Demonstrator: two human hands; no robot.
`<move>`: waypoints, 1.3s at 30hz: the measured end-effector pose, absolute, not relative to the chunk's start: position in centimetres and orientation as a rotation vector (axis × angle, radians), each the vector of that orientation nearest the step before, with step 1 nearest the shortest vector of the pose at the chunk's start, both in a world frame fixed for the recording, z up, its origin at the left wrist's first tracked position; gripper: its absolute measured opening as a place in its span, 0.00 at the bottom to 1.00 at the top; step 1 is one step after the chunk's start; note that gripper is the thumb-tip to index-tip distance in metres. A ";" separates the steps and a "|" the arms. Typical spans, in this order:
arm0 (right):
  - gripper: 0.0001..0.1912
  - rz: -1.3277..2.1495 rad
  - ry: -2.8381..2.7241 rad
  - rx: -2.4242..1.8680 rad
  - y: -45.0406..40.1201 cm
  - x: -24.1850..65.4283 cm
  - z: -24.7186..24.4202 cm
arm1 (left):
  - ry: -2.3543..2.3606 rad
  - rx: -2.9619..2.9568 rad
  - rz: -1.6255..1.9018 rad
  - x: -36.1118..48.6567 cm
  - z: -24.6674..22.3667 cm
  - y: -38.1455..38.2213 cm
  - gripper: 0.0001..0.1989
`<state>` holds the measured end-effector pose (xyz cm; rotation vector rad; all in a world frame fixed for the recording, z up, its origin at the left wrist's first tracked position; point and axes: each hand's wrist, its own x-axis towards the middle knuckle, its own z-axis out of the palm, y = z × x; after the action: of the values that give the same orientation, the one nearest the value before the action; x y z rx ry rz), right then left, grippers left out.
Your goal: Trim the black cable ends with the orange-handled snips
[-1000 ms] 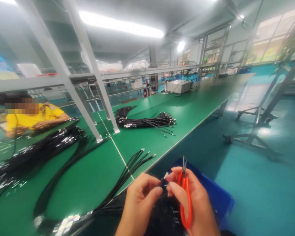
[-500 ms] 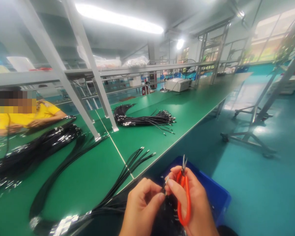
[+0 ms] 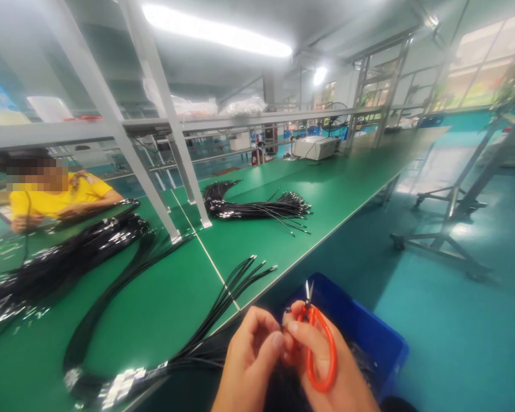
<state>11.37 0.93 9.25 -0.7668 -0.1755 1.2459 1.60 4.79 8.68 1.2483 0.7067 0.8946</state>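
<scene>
Blue bin (image 3: 375, 332), near the right hand (image 3: 321, 349) holding scissors (image 3: 333, 355), contains dark items (image 3: 364, 359).

Piece (image 3: 288, 311) in right hand (image 3: 315, 337) too small to tell; cable pile (image 3: 64, 254) cut off left.

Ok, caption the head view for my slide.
Left hand beside right hand, which holds orange scissors near a blue bin; black cables lie on the green bench.

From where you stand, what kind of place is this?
Probably a factory workshop for cable assembly: a long green workbench carries bundled black cables, the right hand holds orange-handled scissors, and a person in yellow sits across the bench.
</scene>
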 end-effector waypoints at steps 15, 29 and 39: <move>0.11 1.244 -0.185 -0.789 0.3 11.4 9.9 | 0.661 1.012 0.867 1.8 10.5 5.6 0.09; 0.11 0.947 -0.423 -0.978 0.9 11.0 9.8 | 0.629 1.008 0.944 2.7 10.0 5.6 0.08; 0.13 1.170 -0.296 -0.852 1.3 11.9 9.4 | 0.639 0.886 0.943 2.7 10.0 5.4 0.07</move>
<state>11.86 1.32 9.39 -0.8524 -0.2965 1.1698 2.72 5.44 10.00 0.8861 0.6391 0.9429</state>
